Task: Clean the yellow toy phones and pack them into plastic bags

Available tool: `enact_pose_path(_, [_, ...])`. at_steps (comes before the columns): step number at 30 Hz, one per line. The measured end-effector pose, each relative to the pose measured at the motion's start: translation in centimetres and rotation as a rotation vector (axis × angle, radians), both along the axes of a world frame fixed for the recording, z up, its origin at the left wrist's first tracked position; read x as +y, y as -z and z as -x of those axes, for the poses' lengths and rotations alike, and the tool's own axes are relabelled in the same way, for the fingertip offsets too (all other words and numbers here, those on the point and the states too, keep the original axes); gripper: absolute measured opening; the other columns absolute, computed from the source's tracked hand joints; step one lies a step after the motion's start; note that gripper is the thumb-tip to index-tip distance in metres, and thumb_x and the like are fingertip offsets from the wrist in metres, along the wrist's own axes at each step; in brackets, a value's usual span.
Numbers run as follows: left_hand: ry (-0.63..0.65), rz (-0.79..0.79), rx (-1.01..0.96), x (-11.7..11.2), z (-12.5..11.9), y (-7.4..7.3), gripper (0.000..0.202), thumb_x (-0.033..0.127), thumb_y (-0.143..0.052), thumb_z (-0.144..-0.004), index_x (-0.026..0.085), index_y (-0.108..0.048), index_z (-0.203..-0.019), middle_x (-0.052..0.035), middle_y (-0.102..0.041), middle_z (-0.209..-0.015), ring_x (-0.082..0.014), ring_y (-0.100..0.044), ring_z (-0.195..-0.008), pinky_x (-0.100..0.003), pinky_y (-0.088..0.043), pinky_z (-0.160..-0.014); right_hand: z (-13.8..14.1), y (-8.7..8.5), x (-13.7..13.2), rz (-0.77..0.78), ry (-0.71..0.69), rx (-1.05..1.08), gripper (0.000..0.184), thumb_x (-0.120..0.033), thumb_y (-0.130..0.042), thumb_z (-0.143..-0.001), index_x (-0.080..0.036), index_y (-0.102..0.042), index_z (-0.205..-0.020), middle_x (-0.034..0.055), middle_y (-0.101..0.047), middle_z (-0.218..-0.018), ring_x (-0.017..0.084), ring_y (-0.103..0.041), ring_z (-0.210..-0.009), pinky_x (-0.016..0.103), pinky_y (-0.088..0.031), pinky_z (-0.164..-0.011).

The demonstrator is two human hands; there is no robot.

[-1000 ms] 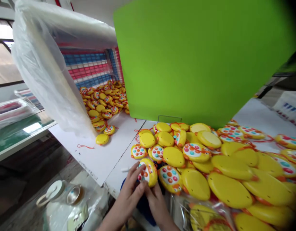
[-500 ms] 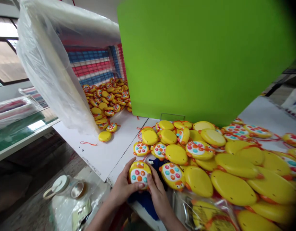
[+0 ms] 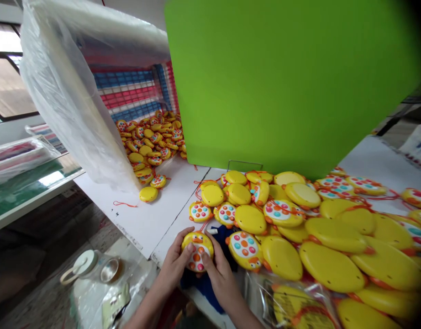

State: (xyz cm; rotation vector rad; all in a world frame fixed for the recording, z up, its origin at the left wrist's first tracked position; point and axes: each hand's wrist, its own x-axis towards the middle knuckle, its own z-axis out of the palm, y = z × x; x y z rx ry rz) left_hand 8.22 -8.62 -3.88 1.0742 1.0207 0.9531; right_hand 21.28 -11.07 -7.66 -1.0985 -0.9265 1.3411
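Observation:
Between my two hands is a yellow duck-shaped toy (image 3: 197,238) with a white face of coloured round buttons and an orange cord at its top. My left hand (image 3: 176,258) grips its left side, thumb lying on the upper left buttons. On the other side my right hand (image 3: 219,269) holds the edge, its thumb on the buttons near the middle. Under the toy lies a dark blue cloth (image 3: 208,292). A similar duck toy (image 3: 245,250) rests buttons-up just right of my right hand.
Many yellow duck toys (image 3: 330,265) pile up on the right of the white table (image 3: 178,196). A large green board (image 3: 265,87) stands behind them. At left, a plastic-wrapped box (image 3: 76,100) opens onto more toys. A lidded bottle (image 3: 85,262) stands lower left.
My left thumb has moved up from the toy's lower edge to its upper left buttons. My right thumb has come inward onto the buttons. The toy stays in both hands.

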Motion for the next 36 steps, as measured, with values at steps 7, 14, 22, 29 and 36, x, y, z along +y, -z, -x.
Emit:
enact_pose_path(7, [0.108, 0.027, -0.084, -0.5, 0.2, 0.4, 0.107, 0.029, -0.085, -0.059, 0.025, -0.018, -0.143, -0.0068, -0.062, -0.103, -0.0160, -0.062, -0.073, -0.029, -0.051, -0.068, -0.5, 0.2, 0.2, 0.053, 0.009, 0.010, 0.057, -0.054, -0.051, -0.086, -0.027, -0.047, -0.135, 0.0065, -0.053, -0.136, 0.027, -0.051, -0.120, 0.038, -0.047, -0.097])
enact_pose_path(14, [0.040, -0.011, -0.029, -0.4, -0.1, 0.2, 0.075, 0.048, -0.065, -0.078, 0.024, -0.027, -0.140, -0.0054, -0.062, -0.101, -0.0155, -0.061, -0.068, -0.029, -0.051, -0.064, 0.0, -0.4, -0.3, 0.092, 0.054, 0.080, 0.059, -0.060, -0.047, -0.085, -0.028, -0.048, -0.135, 0.0063, -0.055, -0.134, 0.026, -0.057, -0.110, 0.033, -0.055, -0.079])
enact_pose_path(22, [-0.015, -0.015, 0.142, 0.2, -0.3, -0.1, 0.048, 0.052, -0.050, -0.087, 0.021, -0.044, -0.124, -0.0030, -0.061, -0.093, -0.0139, -0.058, -0.067, -0.024, -0.049, -0.057, -0.1, -1.0, -0.2, 0.051, 0.009, 0.083, 0.063, -0.058, -0.054, -0.081, -0.027, -0.045, -0.135, 0.0059, -0.059, -0.127, 0.025, -0.059, -0.108, 0.029, -0.055, -0.077])
enact_pose_path(29, [0.160, -0.021, 0.031, -0.1, 0.1, -0.5, 0.101, 0.039, -0.083, -0.059, 0.027, -0.026, -0.141, -0.0096, -0.053, -0.124, -0.0239, -0.059, -0.098, -0.032, -0.051, -0.080, -0.3, -0.3, -0.3, 0.011, 0.051, 0.088, 0.064, -0.059, -0.055, -0.080, -0.025, -0.046, -0.134, 0.0065, -0.046, -0.142, 0.028, -0.043, -0.128, 0.036, -0.044, -0.100])
enact_pose_path(36, [0.126, -0.040, 0.132, -0.2, -0.1, -0.4, 0.095, 0.031, -0.080, -0.063, 0.027, -0.027, -0.142, -0.0109, -0.045, -0.133, -0.0254, -0.056, -0.103, -0.035, -0.049, -0.087, -0.6, 1.3, 0.1, 0.049, 0.000, 0.157, 0.064, -0.062, -0.046, -0.083, -0.025, -0.043, -0.136, 0.0077, -0.042, -0.144, 0.027, -0.045, -0.126, 0.038, -0.043, -0.100])
